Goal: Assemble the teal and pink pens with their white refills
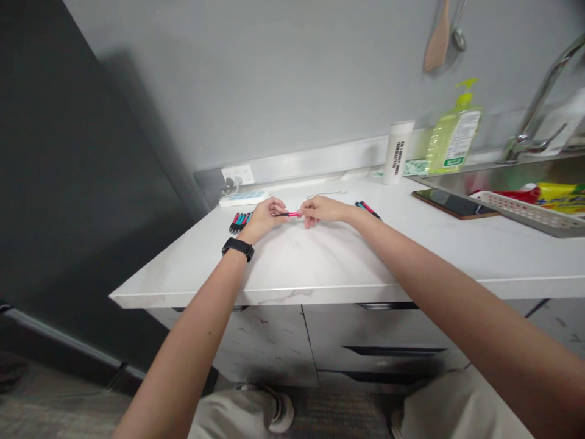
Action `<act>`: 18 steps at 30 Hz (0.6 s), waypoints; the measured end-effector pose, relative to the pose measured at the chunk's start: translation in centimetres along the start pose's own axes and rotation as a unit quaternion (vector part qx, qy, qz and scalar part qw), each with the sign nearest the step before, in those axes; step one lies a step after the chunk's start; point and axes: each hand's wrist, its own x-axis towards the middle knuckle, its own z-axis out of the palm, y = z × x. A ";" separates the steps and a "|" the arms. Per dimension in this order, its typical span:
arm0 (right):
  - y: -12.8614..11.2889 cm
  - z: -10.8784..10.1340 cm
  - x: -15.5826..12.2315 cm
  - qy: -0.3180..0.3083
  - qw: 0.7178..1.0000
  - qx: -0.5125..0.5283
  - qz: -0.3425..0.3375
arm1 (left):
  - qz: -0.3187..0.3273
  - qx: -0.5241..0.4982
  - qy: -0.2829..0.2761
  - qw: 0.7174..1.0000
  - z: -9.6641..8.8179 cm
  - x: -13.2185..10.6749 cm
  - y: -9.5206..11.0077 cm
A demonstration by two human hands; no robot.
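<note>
Both hands pinch one slim pink-and-black pen (287,214) between them, their fingers closed narrowly on it. The left hand (266,217) grips the dark end, and the right hand (322,211) has its fingertips at the pink end. The pen's long axis runs sideways between the hands, roughly parallel to the back of the white marble-effect countertop (311,262), and neither hand is clearly nearer to its middle.

Working rightward, a black smartwatch band (238,248) circles the left wrist. Beyond it, a white wall socket (237,175) sits above a white-and-blue power strip (244,199). A tight group of teal, pink and black pens (240,222) lies just beyond the left hand, and a thin dark wire (325,193) curves along the counter behind the hands. Two more pens (368,209) lie just beyond the right hand.

Farther right stand a white cylindrical bottle (397,152) with vertical black printing and a yellow-green pump bottle of dish soap (454,131). Both labels are too small to read. A dark smartphone (452,203) lies flat beside a steel sink (461,175), which holds a white perforated plastic rack (530,213). A chrome faucet (534,116) rises at the far right.
</note>
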 end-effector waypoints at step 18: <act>-0.4 -0.4 0.2 0.148 0.975 -0.127 -0.109 | -0.016 -0.003 0.018 1.000 0.4 -0.4 0.9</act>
